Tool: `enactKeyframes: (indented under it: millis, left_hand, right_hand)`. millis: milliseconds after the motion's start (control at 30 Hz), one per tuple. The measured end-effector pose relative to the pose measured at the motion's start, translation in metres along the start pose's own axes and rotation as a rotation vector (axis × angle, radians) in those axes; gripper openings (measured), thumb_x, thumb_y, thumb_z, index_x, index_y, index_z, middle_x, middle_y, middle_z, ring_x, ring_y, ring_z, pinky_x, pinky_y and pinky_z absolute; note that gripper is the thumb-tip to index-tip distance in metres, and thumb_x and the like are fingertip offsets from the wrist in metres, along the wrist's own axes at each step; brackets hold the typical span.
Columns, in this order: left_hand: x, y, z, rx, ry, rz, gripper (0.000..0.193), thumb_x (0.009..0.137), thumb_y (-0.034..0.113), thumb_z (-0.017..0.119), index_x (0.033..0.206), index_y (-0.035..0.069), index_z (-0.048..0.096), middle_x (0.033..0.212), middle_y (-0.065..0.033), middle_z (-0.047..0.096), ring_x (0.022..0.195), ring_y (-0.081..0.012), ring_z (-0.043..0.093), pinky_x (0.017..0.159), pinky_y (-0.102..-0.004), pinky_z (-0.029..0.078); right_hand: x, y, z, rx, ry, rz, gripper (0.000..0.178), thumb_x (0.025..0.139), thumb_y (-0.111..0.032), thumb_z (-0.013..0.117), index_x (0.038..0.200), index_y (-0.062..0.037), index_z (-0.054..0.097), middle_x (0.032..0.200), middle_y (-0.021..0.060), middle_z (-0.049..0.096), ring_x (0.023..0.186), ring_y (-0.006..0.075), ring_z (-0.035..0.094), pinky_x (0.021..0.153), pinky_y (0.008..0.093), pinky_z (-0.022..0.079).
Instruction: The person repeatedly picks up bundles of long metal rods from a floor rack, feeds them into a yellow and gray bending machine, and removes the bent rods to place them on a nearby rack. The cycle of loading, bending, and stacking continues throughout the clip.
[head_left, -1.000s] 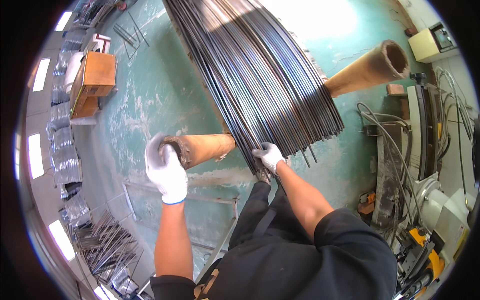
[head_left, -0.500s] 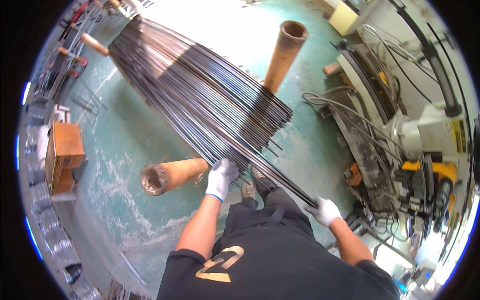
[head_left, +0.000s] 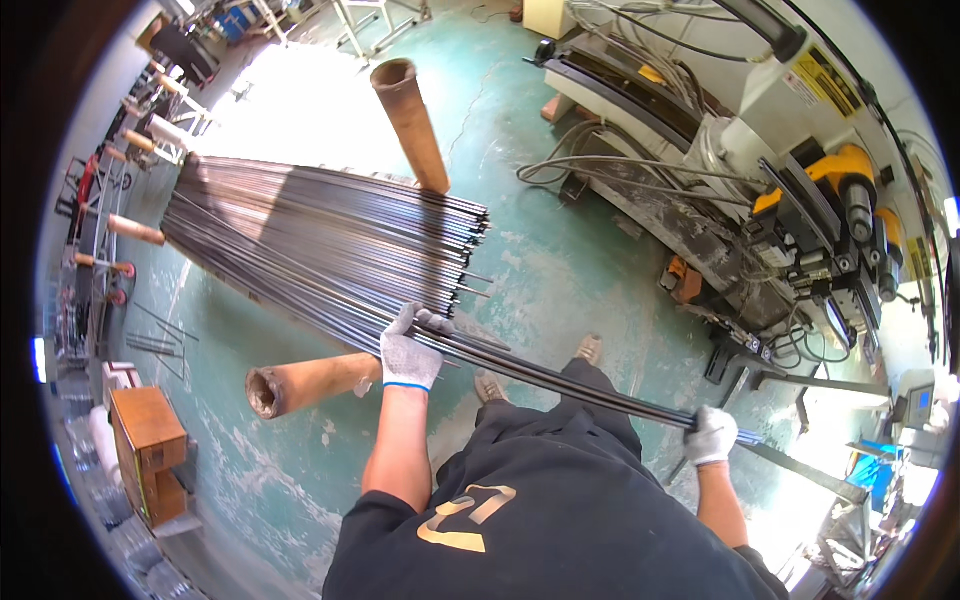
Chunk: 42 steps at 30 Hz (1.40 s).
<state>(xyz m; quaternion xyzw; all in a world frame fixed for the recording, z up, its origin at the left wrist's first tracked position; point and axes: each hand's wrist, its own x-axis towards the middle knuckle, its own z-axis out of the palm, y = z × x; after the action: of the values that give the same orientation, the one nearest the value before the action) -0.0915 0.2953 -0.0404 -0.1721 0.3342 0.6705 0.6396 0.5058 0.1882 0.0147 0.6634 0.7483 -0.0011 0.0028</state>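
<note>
Out beyond the near end of the rod stack (head_left: 330,235), a loose bundle of long dark rods (head_left: 575,385) runs across the front of the person's legs, its far part lying along the stack's side nearest the person. The right hand (head_left: 712,436), well out from the stack, is closed round the bundle with the rod tips just past its fist; the left hand (head_left: 412,348), at the stack's corner, has its fingers bent over the rods, though whether it closes fully round them cannot be told. The bundle bows slightly between the two, so a firm right grip and a guiding left one would seem best, pulling along the rods' length to keep them together. Two rods jutting from the stack's end (head_left: 478,284) look liable to snag if the bundle swings that way. At the stack's near side a brown tube (head_left: 325,384) leans outward, close by the left hand; at its far side another tube (head_left: 412,130) rises, clear of the bundle. Past the stack's end lies open green floor (head_left: 535,265), reaching to hoses (head_left: 610,165) and a machine (head_left: 690,130), which gives fair turning room. Less room shows farther out from the stack beyond the right hand, where a grey bar (head_left: 810,472) sits near the tips; contact is unclear.
</note>
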Motion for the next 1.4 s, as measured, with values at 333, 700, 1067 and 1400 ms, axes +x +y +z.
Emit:
enactKeyframes:
  millis: [333, 700, 1067, 1400]
  left_hand:
    - [-0.047, -0.092, 0.274, 0.263, -0.582, 0.251, 0.023, 0.113, 0.014, 0.063, 0.132, 0.001, 0.063, 0.094, -0.0015, 0.060, 0.086, -0.0177, 0.056, 0.087, -0.0372, 0.054]
    - [-0.003, -0.243, 0.436, 0.613, -0.897, 0.126, 0.032, 0.114, 0.020, 0.061, 0.138, 0.000, 0.069, 0.125, -0.0130, 0.076, 0.125, -0.0302, 0.069, 0.127, -0.0555, 0.043]
    - [0.194, -0.266, 0.487, 0.634, -0.702, 0.072, 0.028, 0.114, 0.022, 0.062, 0.122, -0.002, 0.072, 0.119, -0.0165, 0.076, 0.117, -0.0318, 0.071, 0.113, -0.0482, 0.056]
    - [0.289, -0.432, 0.555, 0.489, -0.511, -0.272, 0.031, 0.116, 0.021, 0.056, 0.126, -0.003, 0.072, 0.123, -0.0179, 0.078, 0.119, -0.0342, 0.074, 0.113, -0.0504, 0.059]
  right_hand:
    - [0.012, 0.289, 0.048, 0.690, 0.772, 1.238, 0.027, 0.102, -0.007, 0.063, 0.126, 0.0034, 0.070, 0.141, 0.0220, 0.068, 0.135, 0.0381, 0.062, 0.118, 0.0512, 0.048]
    - [0.161, 0.331, -0.027, 2.520, 1.044, 0.715, 0.014, 0.111, -0.008, 0.065, 0.123, -0.0007, 0.066, 0.118, 0.0142, 0.076, 0.116, 0.0334, 0.074, 0.112, 0.0554, 0.059]
    - [0.272, 0.431, -0.073, 2.276, 1.474, 0.767, 0.033, 0.116, -0.029, 0.061, 0.128, 0.0003, 0.071, 0.117, 0.0149, 0.078, 0.109, 0.0339, 0.073, 0.103, 0.0495, 0.058]
    - [0.351, 0.454, -0.111, 2.204, 1.356, 0.854, 0.026, 0.109, -0.020, 0.057, 0.126, -0.0048, 0.069, 0.113, 0.0142, 0.076, 0.102, 0.0317, 0.073, 0.094, 0.0475, 0.060]
